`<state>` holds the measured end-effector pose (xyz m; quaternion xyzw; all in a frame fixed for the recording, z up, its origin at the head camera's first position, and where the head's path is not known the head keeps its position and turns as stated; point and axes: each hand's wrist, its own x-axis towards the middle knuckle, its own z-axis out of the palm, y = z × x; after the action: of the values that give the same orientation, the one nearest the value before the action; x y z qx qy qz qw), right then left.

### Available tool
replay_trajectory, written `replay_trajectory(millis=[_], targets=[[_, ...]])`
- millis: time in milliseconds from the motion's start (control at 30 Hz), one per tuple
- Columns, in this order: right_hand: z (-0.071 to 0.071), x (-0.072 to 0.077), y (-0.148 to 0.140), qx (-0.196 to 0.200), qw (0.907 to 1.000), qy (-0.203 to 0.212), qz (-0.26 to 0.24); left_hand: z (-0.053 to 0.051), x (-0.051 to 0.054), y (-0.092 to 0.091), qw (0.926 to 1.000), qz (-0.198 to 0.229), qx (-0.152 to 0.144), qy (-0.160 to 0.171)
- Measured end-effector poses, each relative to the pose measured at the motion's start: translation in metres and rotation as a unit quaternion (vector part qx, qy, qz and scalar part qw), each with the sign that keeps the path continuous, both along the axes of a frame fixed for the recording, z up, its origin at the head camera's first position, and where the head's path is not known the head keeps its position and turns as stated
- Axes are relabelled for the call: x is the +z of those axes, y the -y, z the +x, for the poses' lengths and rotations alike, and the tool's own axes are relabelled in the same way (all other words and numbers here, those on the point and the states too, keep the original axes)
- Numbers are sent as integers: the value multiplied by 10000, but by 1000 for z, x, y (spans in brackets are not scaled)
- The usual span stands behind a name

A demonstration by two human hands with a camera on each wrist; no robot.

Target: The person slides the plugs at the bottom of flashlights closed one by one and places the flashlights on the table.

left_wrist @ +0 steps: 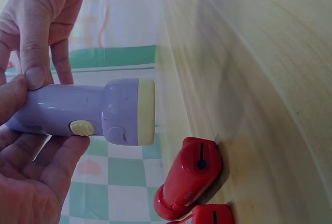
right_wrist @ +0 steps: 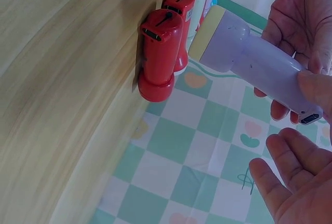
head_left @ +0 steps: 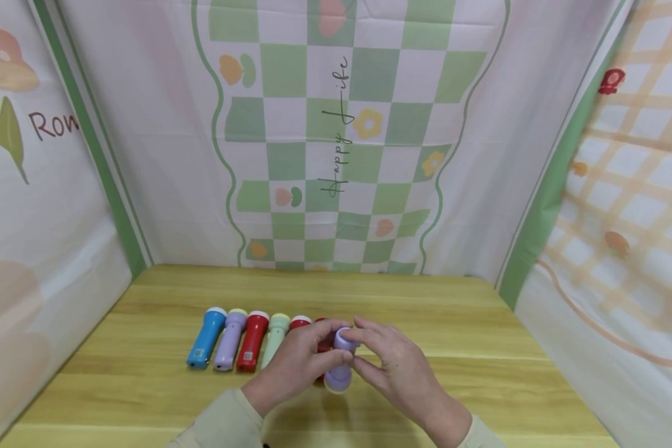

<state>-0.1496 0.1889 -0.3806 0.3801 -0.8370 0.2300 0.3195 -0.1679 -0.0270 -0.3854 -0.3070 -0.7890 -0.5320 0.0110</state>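
A purple flashlight (left_wrist: 88,105) with a yellow rim and a ribbed yellow switch is off the table, its head pointing down. My left hand (head_left: 294,361) grips its body, with the thumb on one side and curled fingers on the other. My right hand (head_left: 400,367) is beside the tail end. One of its digits touches the body in the left wrist view, while other fingers stretch out straight, apart from the flashlight, in the right wrist view. Just beyond the hands lies the nearest red flashlight (right_wrist: 161,58), partly hidden in the head view.
Lying side by side on the wooden table (head_left: 453,330) are a blue flashlight (head_left: 206,339), another purple flashlight (head_left: 231,341), a red flashlight (head_left: 253,342), a pale green flashlight (head_left: 276,336) and more red ones. Printed curtains (head_left: 325,124) enclose the back and sides.
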Motion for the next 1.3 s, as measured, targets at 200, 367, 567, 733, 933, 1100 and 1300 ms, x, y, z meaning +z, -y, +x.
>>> replay_trajectory(millis=[200, 367, 567, 733, 933, 1100, 1300], targets=[[0, -1, 0, -13, 10000, -4, -23, -1, 1, 1, 10000, -27, -17, 2], [0, 0, 0, -32, 10000, -85, -30, -2, 2, 0, 10000, 34, -86, 7], [-1, 0, 0, -71, 9999, -97, 40, -2, 2, 0, 9999, 99, -101, 83], [-2, 0, 0, -45, 9999, -117, 73, -1, 2, 0, 9999, 91, -33, 76], [-2, -1, -1, 15, 9997, -227, 76, -1, 3, 1, 9999, 55, -2, 126], [-2, -2, -1, 14, 9996, -270, 96, -1, 2, 1, 9998, 83, -85, 169], [-1, -1, 0, 6, 9998, -197, 59, -2, 3, 2, 9999, 71, -127, 44]])
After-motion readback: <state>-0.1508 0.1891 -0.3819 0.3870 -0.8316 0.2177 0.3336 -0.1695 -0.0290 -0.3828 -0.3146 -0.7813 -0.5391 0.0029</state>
